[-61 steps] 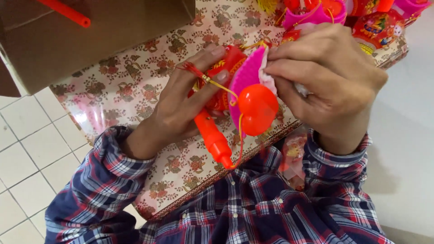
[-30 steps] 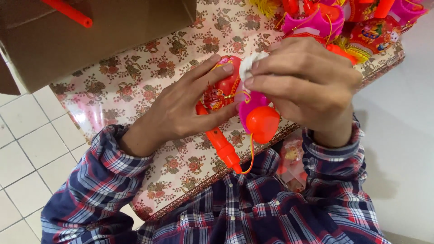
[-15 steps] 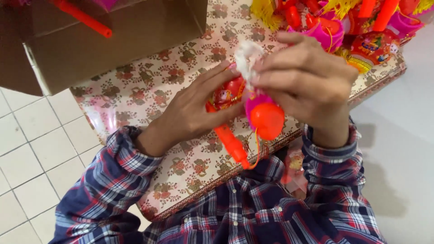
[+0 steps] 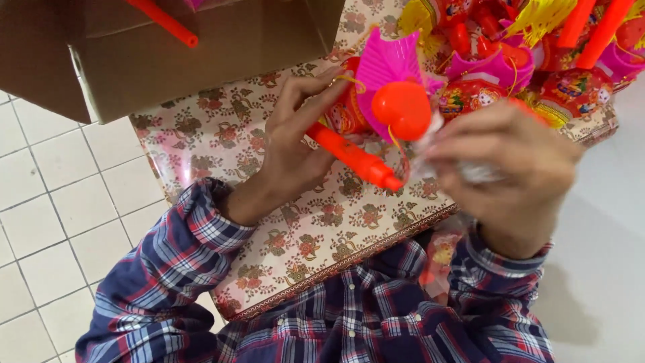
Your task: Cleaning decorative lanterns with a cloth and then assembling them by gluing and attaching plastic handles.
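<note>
My left hand (image 4: pixel 295 144) grips a toy lantern (image 4: pixel 386 94): a pink pleated fan part, a round orange cap, a red printed body and a long orange stick handle (image 4: pixel 353 154) that points down to the right. My right hand (image 4: pixel 507 161) is to the right of the lantern, fingers closed on a crumpled clear plastic wrapper (image 4: pixel 443 158) that hangs off the lantern's lower end. Both arms wear plaid sleeves.
A table with a floral cloth (image 4: pixel 295 235) lies under my hands. A brown cardboard box (image 4: pixel 168 47) with an orange stick stands at the upper left. Several similar red, pink and yellow lanterns (image 4: pixel 531 54) pile up at the upper right. White tiled floor is at the left.
My right hand has come away from the lantern to the right, drawing the clear wrapper with it. The lantern's pink fan and orange cap now show bare in my left hand.
</note>
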